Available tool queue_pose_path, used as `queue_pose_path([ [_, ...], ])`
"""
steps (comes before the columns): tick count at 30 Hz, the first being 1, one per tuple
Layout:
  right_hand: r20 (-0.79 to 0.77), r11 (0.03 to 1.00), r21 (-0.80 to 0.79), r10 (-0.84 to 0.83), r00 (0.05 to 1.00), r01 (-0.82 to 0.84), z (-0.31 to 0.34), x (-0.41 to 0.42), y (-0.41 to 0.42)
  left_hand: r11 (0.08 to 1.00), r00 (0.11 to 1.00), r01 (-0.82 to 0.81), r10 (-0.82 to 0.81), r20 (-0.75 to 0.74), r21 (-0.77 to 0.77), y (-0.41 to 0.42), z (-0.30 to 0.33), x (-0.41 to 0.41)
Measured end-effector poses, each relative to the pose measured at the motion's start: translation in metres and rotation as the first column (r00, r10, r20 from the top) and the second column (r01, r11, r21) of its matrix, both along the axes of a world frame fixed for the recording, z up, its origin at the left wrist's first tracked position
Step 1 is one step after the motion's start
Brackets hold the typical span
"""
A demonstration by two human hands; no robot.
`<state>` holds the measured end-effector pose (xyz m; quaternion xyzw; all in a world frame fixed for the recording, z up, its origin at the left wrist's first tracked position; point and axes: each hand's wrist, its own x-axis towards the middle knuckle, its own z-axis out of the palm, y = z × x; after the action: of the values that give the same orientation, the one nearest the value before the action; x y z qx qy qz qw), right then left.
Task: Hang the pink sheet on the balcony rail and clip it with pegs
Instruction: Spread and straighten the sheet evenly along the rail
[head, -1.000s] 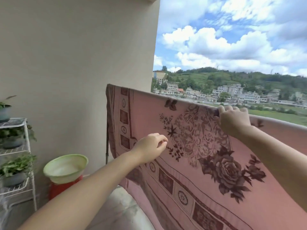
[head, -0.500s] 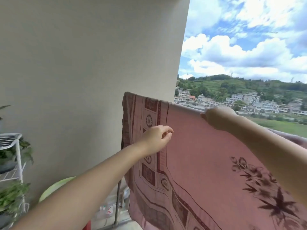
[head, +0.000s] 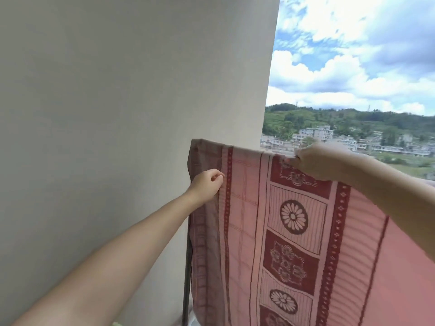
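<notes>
A plain beige wall [head: 117,114] fills the left and centre of the view, with cloudy sky, green hills and distant buildings [head: 315,134] to its right. The pink sheet [head: 294,231], patterned with maroon flower panels, hangs over the balcony rail, which it covers completely; its lower part and right side run out of frame. A dark vertical post [head: 187,278] shows just beside its left edge. The right hand [head: 315,161] grips the sheet's top fold, fingertips hidden behind the cloth. The left hand [head: 207,184] pinches the fabric near the left border, fingers curled close.
</notes>
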<state>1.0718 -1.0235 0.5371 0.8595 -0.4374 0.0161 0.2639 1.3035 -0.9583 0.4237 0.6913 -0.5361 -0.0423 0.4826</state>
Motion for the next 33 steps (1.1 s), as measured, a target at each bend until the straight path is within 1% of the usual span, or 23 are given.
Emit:
queue_pose_path([
  [2,0.027,0.999,-0.015,0.052,0.998,-0.051,-0.003,0.044,-0.010,0.996,0.991,-0.072,0.066,-0.115,-0.053,-0.033,0.008,0.049],
  [4,0.057,0.996,-0.018,0.093,0.994,-0.092,-0.008,0.087,-0.024,0.981,0.963,-0.168,0.143,-0.227,-0.096,-0.066,0.011,0.092],
  [6,0.053,0.992,-0.034,0.123,0.991,-0.121,-0.012,0.131,-0.039,0.967,0.931,-0.240,0.204,-0.301,-0.086,-0.096,0.008,0.130],
  [7,0.056,0.989,-0.052,0.144,0.988,-0.141,-0.013,0.152,-0.046,0.969,0.914,-0.240,0.204,-0.349,-0.061,-0.110,0.007,0.148],
  [8,0.068,0.986,-0.066,0.160,0.985,-0.156,-0.015,0.172,-0.051,0.979,0.894,-0.195,0.154,-0.420,-0.056,-0.120,0.006,0.163],
  [9,0.085,0.985,-0.074,0.165,0.983,-0.159,-0.017,0.190,-0.057,0.991,0.855,-0.104,0.048,-0.516,-0.080,-0.129,0.004,0.176],
  [10,0.102,0.983,-0.090,0.167,0.981,-0.158,-0.017,0.206,-0.063,0.992,0.796,0.005,-0.082,-0.600,-0.129,-0.136,0.003,0.184],
  [11,0.115,0.983,-0.102,0.163,0.980,-0.151,-0.018,0.220,-0.070,0.978,0.730,0.108,-0.199,-0.654,-0.178,-0.142,0.004,0.191],
  [12,0.126,0.984,-0.101,0.156,0.980,-0.144,-0.017,0.234,-0.074,0.959,0.689,0.183,-0.282,-0.668,-0.216,-0.146,0.007,0.198],
  [15,0.146,0.991,-0.037,0.134,0.980,-0.130,-0.013,0.266,-0.083,0.891,0.657,0.334,-0.454,-0.602,-0.307,-0.159,0.022,0.221],
  [17,0.154,0.993,-0.006,0.116,0.981,-0.116,-0.011,0.280,-0.087,0.843,0.640,0.393,-0.537,-0.550,-0.368,-0.163,0.033,0.230],
  [19,0.170,0.994,-0.030,0.105,0.980,-0.101,-0.012,0.289,-0.090,0.815,0.653,0.419,-0.577,-0.490,-0.401,-0.168,0.041,0.235],
  [21,0.206,0.994,-0.059,0.098,0.974,-0.088,-0.013,0.294,-0.089,0.806,0.683,0.397,-0.579,-0.446,-0.438,-0.171,0.045,0.234],
  [22,0.222,0.994,-0.079,0.090,0.971,-0.075,-0.013,0.297,-0.087,0.802,0.676,0.375,-0.580,-0.454,-0.465,-0.171,0.047,0.232],
  [25,0.254,0.987,-0.159,0.059,0.965,-0.018,-0.010,0.304,-0.081,0.798,0.591,0.332,-0.591,-0.548,-0.503,-0.167,0.055,0.233],
  [27,0.278,0.977,-0.213,0.067,0.958,-0.007,-0.004,0.309,-0.077,0.792,0.586,0.323,-0.597,-0.548,-0.517,-0.165,0.065,0.237],
  [29,0.288,0.966,-0.256,0.109,0.951,-0.033,0.002,0.320,-0.075,0.784,0.584,0.273,-0.596,-0.551,-0.558,-0.164,0.076,0.245],
  [31,0.264,0.977,-0.206,0.099,0.959,-0.044,0.005,0.334,-0.073,0.796,0.612,0.167,-0.546,-0.571,-0.582,-0.172,0.077,0.256],
  [33,0.184,0.995,-0.096,0.023,0.983,-0.005,0.000,0.346,-0.078,0.822,0.664,0.101,-0.475,-0.578,-0.560,-0.182,0.063,0.262],
])
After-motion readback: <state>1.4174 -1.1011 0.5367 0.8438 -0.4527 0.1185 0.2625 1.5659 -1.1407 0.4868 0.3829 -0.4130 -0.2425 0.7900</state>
